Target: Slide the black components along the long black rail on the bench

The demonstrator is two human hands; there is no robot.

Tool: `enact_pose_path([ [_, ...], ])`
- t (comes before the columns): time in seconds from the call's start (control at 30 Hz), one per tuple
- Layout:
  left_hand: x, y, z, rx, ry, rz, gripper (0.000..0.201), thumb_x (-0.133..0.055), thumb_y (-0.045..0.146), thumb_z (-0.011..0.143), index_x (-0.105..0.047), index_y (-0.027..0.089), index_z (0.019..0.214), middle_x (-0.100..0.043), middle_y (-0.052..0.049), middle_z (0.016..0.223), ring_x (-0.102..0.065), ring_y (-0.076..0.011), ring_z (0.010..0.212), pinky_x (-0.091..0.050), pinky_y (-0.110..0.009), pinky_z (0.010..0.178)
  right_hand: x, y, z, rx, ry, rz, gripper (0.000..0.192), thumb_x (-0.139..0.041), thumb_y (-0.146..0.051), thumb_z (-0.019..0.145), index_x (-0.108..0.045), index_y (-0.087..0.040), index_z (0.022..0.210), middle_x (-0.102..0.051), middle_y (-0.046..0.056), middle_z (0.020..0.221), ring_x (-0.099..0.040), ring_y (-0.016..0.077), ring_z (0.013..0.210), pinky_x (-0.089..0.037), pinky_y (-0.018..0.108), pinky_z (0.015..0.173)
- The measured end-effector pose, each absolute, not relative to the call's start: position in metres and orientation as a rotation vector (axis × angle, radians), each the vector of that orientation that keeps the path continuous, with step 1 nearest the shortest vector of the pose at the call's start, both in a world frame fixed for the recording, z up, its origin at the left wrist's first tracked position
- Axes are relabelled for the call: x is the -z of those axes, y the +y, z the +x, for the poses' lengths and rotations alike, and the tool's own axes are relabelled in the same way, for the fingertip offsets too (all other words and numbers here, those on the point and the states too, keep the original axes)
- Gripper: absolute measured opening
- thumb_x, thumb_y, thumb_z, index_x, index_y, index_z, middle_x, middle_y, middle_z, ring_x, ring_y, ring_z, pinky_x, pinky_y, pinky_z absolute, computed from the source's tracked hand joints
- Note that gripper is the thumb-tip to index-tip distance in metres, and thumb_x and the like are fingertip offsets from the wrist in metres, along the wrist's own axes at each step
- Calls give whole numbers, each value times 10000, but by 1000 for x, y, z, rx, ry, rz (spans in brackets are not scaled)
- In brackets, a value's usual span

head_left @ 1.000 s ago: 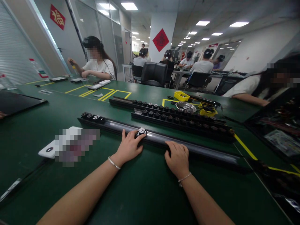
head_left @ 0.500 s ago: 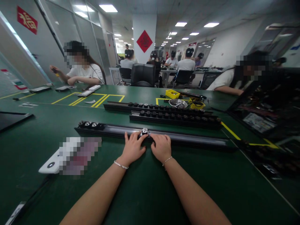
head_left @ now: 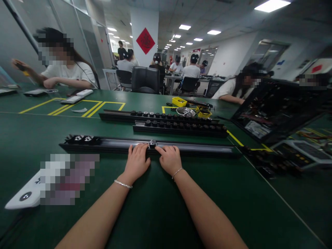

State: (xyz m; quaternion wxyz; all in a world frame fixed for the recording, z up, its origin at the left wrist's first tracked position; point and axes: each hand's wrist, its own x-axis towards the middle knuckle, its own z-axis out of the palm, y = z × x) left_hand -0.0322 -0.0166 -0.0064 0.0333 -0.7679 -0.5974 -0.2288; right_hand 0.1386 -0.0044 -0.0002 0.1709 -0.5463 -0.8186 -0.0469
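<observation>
A small black block-shaped part (head_left: pixel 152 143) with a metallic top sits midway along a long black channel rail (head_left: pixel 197 148) on the green table. My left hand (head_left: pixel 137 159) lies at the part's left side, fingers stretched over the rail's near edge and thumb apart. On the other side, my right hand (head_left: pixel 170 159) points its index finger at the part's lower right, the other fingers partly bent. Neither hand wraps around the part; whether the fingertips press on it is hard to tell. Several similar parts (head_left: pixel 84 138) sit in the rail's left end.
Behind lie two more black rails (head_left: pixel 114 117) (head_left: pixel 178 130) filled with small parts. A yellow bin (head_left: pixel 179 101) and metal bowl (head_left: pixel 185 111) stand beyond. A white device (head_left: pixel 26 197) lies left; an open black case (head_left: pixel 269 110) stands right. Co-workers sit across the table.
The view has turned right, so the scene sits further left. My left fingers have shifted from the part's front to its left side. The part's pale top shows less.
</observation>
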Motion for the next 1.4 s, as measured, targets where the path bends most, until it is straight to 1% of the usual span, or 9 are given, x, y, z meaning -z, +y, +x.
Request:
enact_pose_path([
  [0.17, 5, -18, -34, 684, -1828, -2327, 473, -472, 254, 775, -476, 149, 1237, -531, -129, 1301, -391, -269, 1282, -195, -479, 1113, -3, -5, 140, 146, -2343, -1530, 456, -430, -201, 827, -530, -344, 1248, -615, 46, 1042, -480, 209, 957, -237, 377, 904],
  [0.33, 1, -22, -34, 656, -1821, -2346, 392, -453, 289, 809, -515, 181, 1181, -577, -109, 1225, -445, -256, 1229, -227, -470, 1099, -5, -9, 145, 136, -2384, -1549, 463, -425, -198, 829, -524, -320, 1264, -613, 58, 1007, -483, 205, 931, -273, 347, 837],
  [0.53, -2, -27, -33, 615, -1808, -2331, 379, -434, 287, 826, -512, 195, 1186, -580, -104, 1221, -450, -250, 1227, -232, -469, 1099, -3, -9, 151, 125, -2388, -1522, 471, -424, -179, 818, -538, -293, 1261, -609, 66, 979, -487, 209, 931, -294, 340, 847],
  [0.67, 1, -27, -34, 590, -1797, -2326, 431, -460, 275, 806, -485, 190, 1227, -551, -110, 1273, -411, -258, 1267, -211, -485, 1107, -1, -8, 154, 107, -2393, -1487, 478, -439, -164, 800, -548, -272, 1253, -609, 70, 990, -492, 205, 938, -310, 333, 876],
  [0.73, 2, -26, -34, 571, -1813, -2329, 470, -485, 298, 794, -471, 180, 1249, -532, -116, 1303, -373, -271, 1300, -194, -500, 1112, 0, -10, 155, 116, -2388, -1470, 482, -448, -168, 797, -541, -282, 1257, -608, 66, 1014, -488, 206, 962, -292, 352, 930],
  [0.83, 3, -26, -32, 548, -1847, -2338, 523, -509, 348, 786, -450, 176, 1276, -506, -114, 1340, -321, -281, 1336, -168, -518, 1119, 1, -13, 155, 162, -2332, -1498, 482, -462, -183, 797, -532, -323, 1253, -595, 53, 1088, -468, 221, 1036, -178, 438, 1037],
  [0.9, 4, -27, -31, 547, -1864, -2332, 541, -507, 362, 789, -437, 172, 1291, -485, -114, 1364, -296, -283, 1351, -156, -528, 1121, 1, -14, 155, 170, -2311, -1523, 486, -465, -184, 796, -529, -339, 1252, -583, 50, 1127, -458, 227, 1067, -129, 467, 1056],
  [1.03, 7, -27, -28, 585, -1879, -2290, 533, -487, 350, 806, -423, 175, 1305, -465, -116, 1384, -272, -289, 1362, -129, -548, 1121, 0, -14, 155, 134, -2328, -1547, 481, -457, -186, 807, -530, -337, 1258, -593, 55, 1092, -473, 212, 1040, -173, 425, 1038],
  [1.4, 6, -20, -30, 689, -1875, -2308, 406, -499, 308, 802, -516, 195, 1191, -574, -107, 1254, -437, -277, 1235, -168, -565, 1096, -13, -11, 158, 62, -2399, -1561, 446, -428, -193, 833, -540, -298, 1252, -625, 56, 1026, -502, 198, 963, -274, 350, 924],
])
